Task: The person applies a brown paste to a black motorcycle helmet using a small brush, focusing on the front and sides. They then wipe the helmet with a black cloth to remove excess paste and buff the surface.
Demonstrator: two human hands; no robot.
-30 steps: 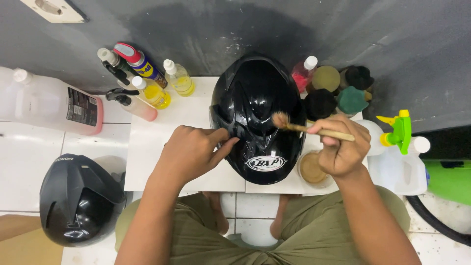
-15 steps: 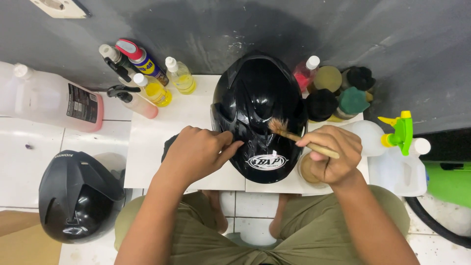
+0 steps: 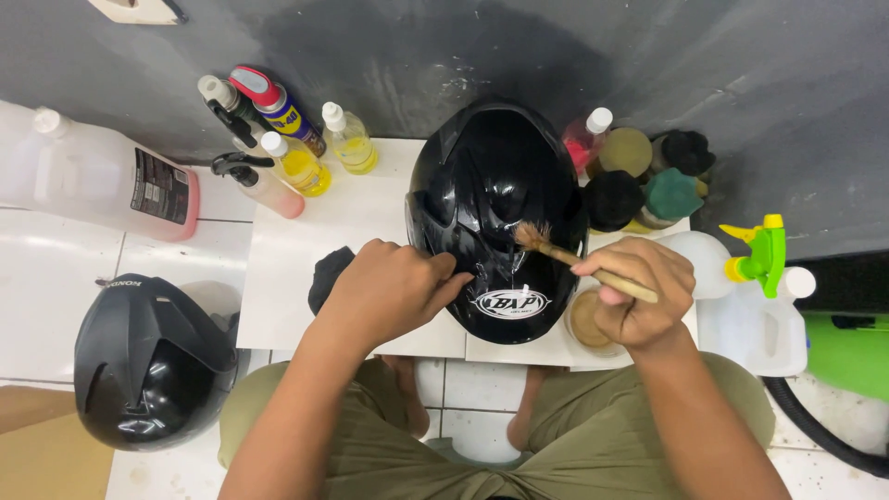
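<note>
Glossy black helmet [image 3: 495,218] stands on the white desk [image 3: 306,268], shell upward, directly before the seated person. The left hand [image 3: 389,289] rests flat against the helmet's left lower flank, fingers spread and pressing, grasping nothing but steadying the shell. The right hand [image 3: 639,292] is clenched round the wooden handle of a small brush [image 3: 579,261], whose bristles touch the shell on its right side, just above the white oval emblem.

Progress, as a judgement: the shell shows an even gloss over crown and front, with no visible residue, so the brush work appears well advanced on the upper surfaces; the rear and underside are hidden and cannot be assessed. A dark cloth [image 3: 329,276] lies on the desk just beside the left hand, unused. A shallow tin of tan paste [image 3: 588,324] sits partly beneath the right hand.

Spray bottles [image 3: 278,139] stand along the wall to the left; round pads [image 3: 648,176] are stacked to the right. A second black helmet [image 3: 148,361] sits on the floor, untouched.
</note>
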